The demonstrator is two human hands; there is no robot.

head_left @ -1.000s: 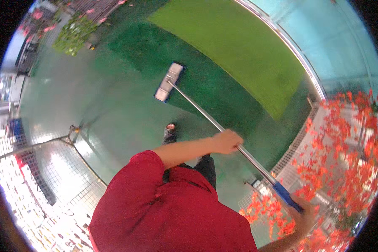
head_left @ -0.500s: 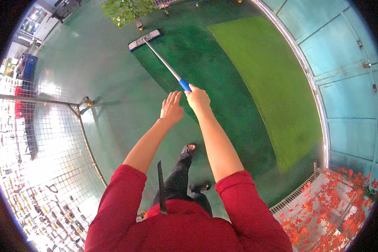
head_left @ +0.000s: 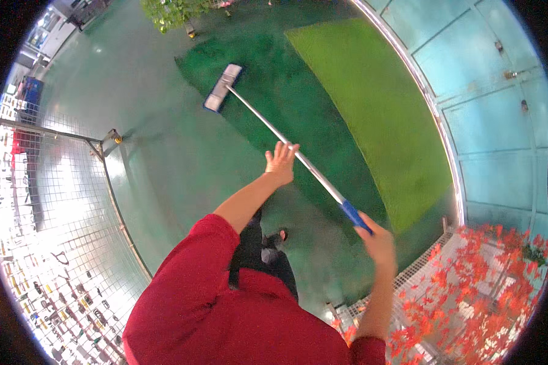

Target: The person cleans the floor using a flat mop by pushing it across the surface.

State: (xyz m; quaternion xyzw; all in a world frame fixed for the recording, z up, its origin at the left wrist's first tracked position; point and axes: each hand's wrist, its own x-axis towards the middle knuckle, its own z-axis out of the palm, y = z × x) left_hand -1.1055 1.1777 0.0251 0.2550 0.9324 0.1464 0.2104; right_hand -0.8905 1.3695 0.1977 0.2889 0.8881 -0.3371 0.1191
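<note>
A flat mop lies slantwise across the view, its long silver pole (head_left: pixel 320 177) running from upper left to lower right. Its flat head (head_left: pixel 223 89), pale on top with a blue fringe, rests on the green floor (head_left: pixel 158 176). My right hand (head_left: pixel 379 238) is closed around the blue grip (head_left: pixel 355 215) at the pole's near end, slightly blurred. My left hand (head_left: pixel 280 164) is at the middle of the pole with its fingers spread; the fingertips meet or overlap the pole, and no wrapped grip shows.
Wire mesh panels on a wheeled metal frame (head_left: pixel 108 176) stand at left. A bright green mat (head_left: pixel 365 115) lies right of the darker floor strip, beside pale blue metal doors (head_left: pixel 493 140). Red-leaved foliage (head_left: pixel 463 292) fills the lower right; a leafy green plant (head_left: pixel 172 13) stands far ahead.
My right hand has drawn the grip back toward the lower right. The mop head has come nearer and turned more lengthwise. My left hand has moved right, up to the pole.
</note>
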